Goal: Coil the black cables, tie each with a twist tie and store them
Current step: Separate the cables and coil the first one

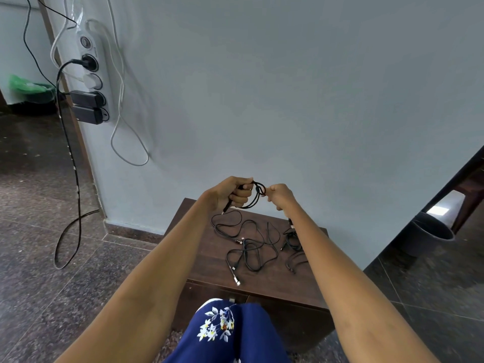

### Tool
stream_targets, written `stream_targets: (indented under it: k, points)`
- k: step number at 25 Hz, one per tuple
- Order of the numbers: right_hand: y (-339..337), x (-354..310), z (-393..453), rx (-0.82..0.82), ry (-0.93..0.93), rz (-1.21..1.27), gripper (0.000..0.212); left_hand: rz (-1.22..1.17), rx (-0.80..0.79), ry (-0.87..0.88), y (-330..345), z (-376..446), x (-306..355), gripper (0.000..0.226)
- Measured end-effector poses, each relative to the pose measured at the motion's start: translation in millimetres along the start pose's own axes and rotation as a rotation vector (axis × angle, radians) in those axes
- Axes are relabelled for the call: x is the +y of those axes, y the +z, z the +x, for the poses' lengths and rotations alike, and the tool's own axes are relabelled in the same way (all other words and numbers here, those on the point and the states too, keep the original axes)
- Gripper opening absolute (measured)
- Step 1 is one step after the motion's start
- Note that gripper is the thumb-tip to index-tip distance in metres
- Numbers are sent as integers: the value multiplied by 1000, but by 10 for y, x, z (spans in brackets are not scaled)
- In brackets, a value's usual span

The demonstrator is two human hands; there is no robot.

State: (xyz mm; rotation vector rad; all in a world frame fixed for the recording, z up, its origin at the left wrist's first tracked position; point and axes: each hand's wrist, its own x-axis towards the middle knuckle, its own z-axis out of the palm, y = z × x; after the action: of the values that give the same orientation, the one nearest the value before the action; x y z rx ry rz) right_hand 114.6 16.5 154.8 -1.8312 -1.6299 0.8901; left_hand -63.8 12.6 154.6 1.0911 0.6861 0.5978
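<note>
Both arms reach forward above the table (199,260). The left hand (227,192) grips a coiled black cable (255,195); the right hand (280,196) pinches its loop. Loose cables (251,247) lie tangled below.

A white power strip (92,77) hangs on the grey wall (288,87); a dark bin (429,238) stands right.
</note>
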Motion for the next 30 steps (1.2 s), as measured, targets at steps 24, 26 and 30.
stream_targets:
  k: [24,26,30]
  points:
    - [264,-255,-64,107,124,779,15,137,380,27,65,65,-20,42]
    - [220,-249,-58,136,165,826,22,173,397,22,42,58,-15,42]
    - [182,-242,-92,19,44,830,16,181,428,45,3,25,-52,43]
